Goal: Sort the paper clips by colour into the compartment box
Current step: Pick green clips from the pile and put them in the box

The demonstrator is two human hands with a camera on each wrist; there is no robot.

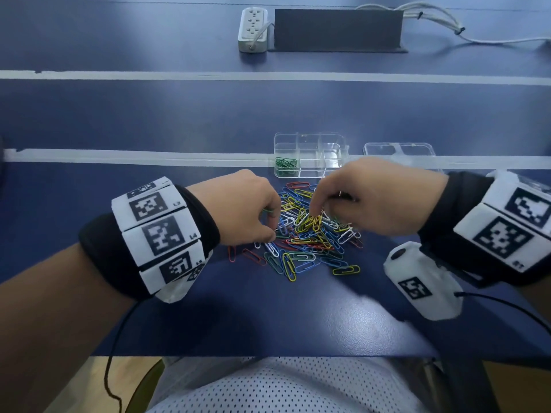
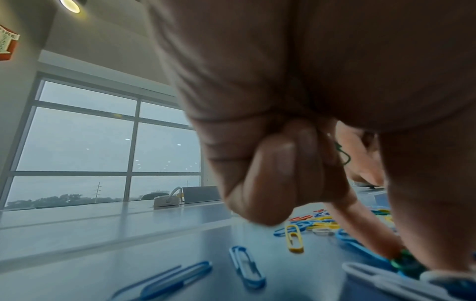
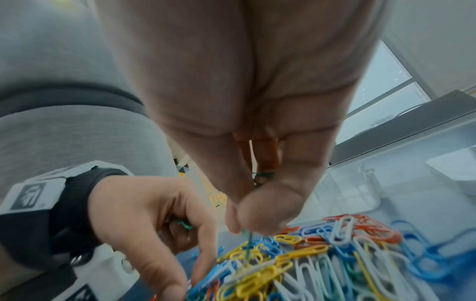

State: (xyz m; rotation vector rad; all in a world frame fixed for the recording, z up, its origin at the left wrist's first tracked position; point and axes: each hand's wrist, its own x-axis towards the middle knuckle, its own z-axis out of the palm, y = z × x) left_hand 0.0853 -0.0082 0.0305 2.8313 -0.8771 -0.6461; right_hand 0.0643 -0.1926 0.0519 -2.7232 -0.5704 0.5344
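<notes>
A heap of mixed-colour paper clips (image 1: 307, 236) lies on the blue table in front of the clear compartment box (image 1: 328, 144). Its near-left compartment holds green clips (image 1: 285, 166). My left hand (image 1: 272, 228) is at the heap's left edge with fingers curled round green clips (image 2: 342, 154). Its forefinger reaches down to a green clip (image 2: 403, 259) in the heap. My right hand (image 1: 314, 210) is over the heap's middle. It keeps green clips (image 3: 262, 176) tucked under curled fingers, and its thumb and fingertip pinch a green clip (image 3: 248, 243) out of the heap.
The box's clear lid (image 1: 399, 153) lies to the right of the box. A white power strip (image 1: 252, 29) and a dark panel (image 1: 337, 29) sit at the far side, with white cables. White tape lines cross the table. The table's near edge is by my lap.
</notes>
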